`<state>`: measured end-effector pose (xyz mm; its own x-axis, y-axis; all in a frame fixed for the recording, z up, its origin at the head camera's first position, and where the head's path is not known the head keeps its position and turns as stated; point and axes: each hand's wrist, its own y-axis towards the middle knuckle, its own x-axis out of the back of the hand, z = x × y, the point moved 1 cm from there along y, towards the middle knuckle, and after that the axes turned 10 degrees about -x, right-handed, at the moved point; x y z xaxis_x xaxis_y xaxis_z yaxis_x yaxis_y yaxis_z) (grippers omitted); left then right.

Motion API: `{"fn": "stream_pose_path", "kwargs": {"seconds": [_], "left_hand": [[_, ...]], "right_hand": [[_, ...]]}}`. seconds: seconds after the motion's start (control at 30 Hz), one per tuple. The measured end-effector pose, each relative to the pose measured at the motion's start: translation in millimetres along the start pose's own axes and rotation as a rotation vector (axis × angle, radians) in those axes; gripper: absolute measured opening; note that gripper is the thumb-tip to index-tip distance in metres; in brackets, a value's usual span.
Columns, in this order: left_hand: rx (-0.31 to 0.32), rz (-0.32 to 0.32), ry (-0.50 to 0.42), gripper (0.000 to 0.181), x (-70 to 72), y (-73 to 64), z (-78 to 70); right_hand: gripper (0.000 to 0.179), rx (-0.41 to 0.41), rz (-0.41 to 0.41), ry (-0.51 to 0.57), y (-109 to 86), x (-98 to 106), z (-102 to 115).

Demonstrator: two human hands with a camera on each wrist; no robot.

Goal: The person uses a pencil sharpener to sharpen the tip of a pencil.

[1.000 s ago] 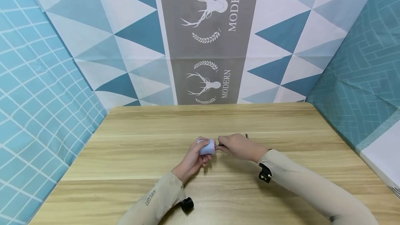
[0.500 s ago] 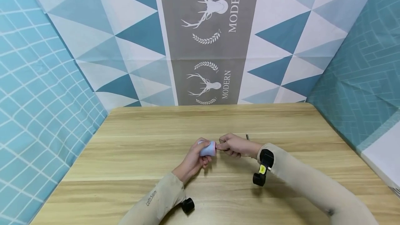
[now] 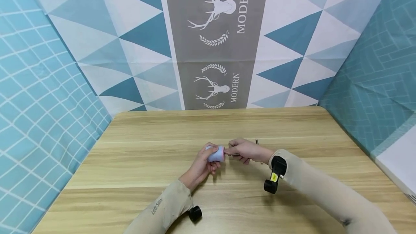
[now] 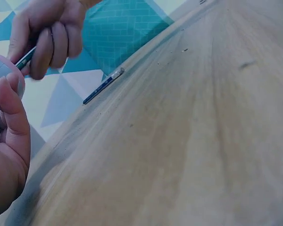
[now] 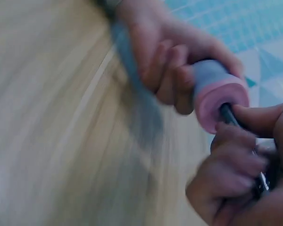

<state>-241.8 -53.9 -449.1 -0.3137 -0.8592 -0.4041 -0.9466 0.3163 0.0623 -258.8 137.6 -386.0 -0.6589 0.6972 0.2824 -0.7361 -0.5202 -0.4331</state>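
My left hand (image 3: 202, 163) grips a light blue, barrel-shaped pencil sharpener (image 3: 213, 154) with a pink end that faces right. In the right wrist view, a dark pencil (image 5: 229, 115) enters the round hole in the sharpener's pink end (image 5: 210, 107). My right hand (image 3: 248, 151) pinches this pencil close to the hole, thumb and curled fingers around it. Both hands are just above the table. The pencil's tip is hidden inside the sharpener.
Another dark pencil (image 4: 104, 85) lies on the wooden table (image 3: 156, 176) beyond the right hand. Small dark specks are scattered on the tabletop in the left wrist view. A white box-like object (image 3: 398, 161) stands at the right edge. Patterned sheets (image 3: 139, 42) rise behind the table.
My right hand has turned about the pencil's axis, bringing its wrist camera round into fuller view below the wrist. The left hand and sharpener have stayed nearly still.
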Motion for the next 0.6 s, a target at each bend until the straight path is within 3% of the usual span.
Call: {"fn": "stream_pose_path", "kwargs": {"seconds": [0.17,0.37,0.47,0.6], "left_hand": [[-0.019,-0.01,-0.003,0.008,0.1,0.7,-1.7],[-0.012,-0.011,-0.01,0.009,0.4,0.4,-1.3],[-0.005,-0.016,-0.008,0.012,1.1,0.1,-1.2],[0.004,-0.026,-0.028,0.014,1.5,0.0,-1.8]], "right_hand": [[0.02,0.284,-0.284,-0.452,-8.6,1,4],[0.006,0.596,-0.343,-0.749,-17.3,7,3],[0.004,0.695,-0.372,-0.893,-17.8,4,1],[0.012,0.791,-0.497,-1.122,-11.8,-1,-7]]}}
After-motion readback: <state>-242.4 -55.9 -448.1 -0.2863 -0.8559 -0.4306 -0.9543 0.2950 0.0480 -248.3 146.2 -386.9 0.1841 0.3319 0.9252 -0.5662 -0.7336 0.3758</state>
